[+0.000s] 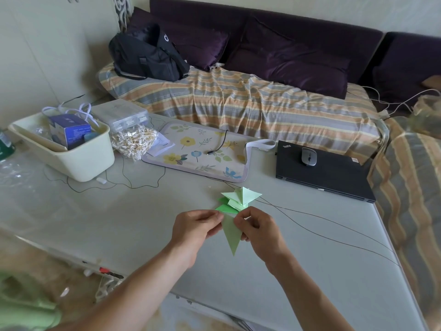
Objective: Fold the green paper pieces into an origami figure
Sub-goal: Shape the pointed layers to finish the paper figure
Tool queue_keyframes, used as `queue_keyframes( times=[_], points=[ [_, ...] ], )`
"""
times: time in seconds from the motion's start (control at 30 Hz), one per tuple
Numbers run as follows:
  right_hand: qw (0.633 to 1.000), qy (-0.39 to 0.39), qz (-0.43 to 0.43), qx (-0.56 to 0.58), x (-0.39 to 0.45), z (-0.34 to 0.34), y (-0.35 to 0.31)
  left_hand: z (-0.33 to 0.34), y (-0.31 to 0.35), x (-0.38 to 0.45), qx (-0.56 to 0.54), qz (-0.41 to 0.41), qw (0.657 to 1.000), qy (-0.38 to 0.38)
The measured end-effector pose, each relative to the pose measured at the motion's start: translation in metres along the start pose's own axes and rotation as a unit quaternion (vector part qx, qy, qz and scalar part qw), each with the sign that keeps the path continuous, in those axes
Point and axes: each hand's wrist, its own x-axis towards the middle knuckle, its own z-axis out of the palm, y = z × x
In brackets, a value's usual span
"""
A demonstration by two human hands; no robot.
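The left hand (196, 226) and the right hand (256, 229) are raised just above the table (167, 211), each pinching the top edge of one folded paper triangle (232, 235). The left thumb and fingers are closed on its upper left corner; the right thumb and fingers are closed on its upper right corner. The triangle is pale green and hangs with its long point toward the person.

Just beyond the hands, a small heap of folded green paper pieces (238, 199) lies on the table, in darker and paler greens, some points standing up. Whether the held triangle touches the heap cannot be told. Thin dark cables (334, 237) run across the table from the heap toward the right edge.

Further back lie a flowered mat (198, 151) with a short black cable on it, and to its right a closed black laptop (322, 173) with a grey mouse (309, 156) on its lid. At far left stands a cream tub (78, 161) holding a blue box, beside a bag of cotton swabs (136, 140). Behind the table is a sofa (238, 101) with a striped cover, and a black bag (148, 56).
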Motion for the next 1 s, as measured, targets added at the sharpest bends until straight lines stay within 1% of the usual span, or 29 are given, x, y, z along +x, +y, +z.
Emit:
queue_keyframes(
  times=[0.1,0.47,0.57,0.73,0.9,1.0],
  points=[
    [1.0,-0.004,-0.002,-0.002,-0.0004,0.0018,0.0004,0.0014,0.0013,-0.0005,-0.009,-0.001,1.0,0.002],
    [1.0,-0.023,0.001,0.016,-0.004,0.0027,-0.0021,0.0039,0.0028,0.0014,0.025,-0.008,0.999,0.029],
    [0.999,-0.026,0.0,0.028,-0.004,0.003,-0.004,0.0038,0.0011,0.001,0.046,0.004,0.998,0.034],
    [0.997,-0.059,0.002,0.045,-0.0058,0.0034,-0.0056,0.0038,0.0001,0.0008,0.049,0.026,0.998,0.037],
    [0.998,-0.037,-0.002,0.046,-0.0036,0.0015,-0.004,0.0046,-0.0028,-0.0024,0.117,0.04,0.992,-0.003],
    [0.997,-0.052,0.003,0.054,-0.0056,0.0013,-0.0041,0.0046,-0.0011,-0.0038,0.147,0.056,0.987,0.011]
  ],
)
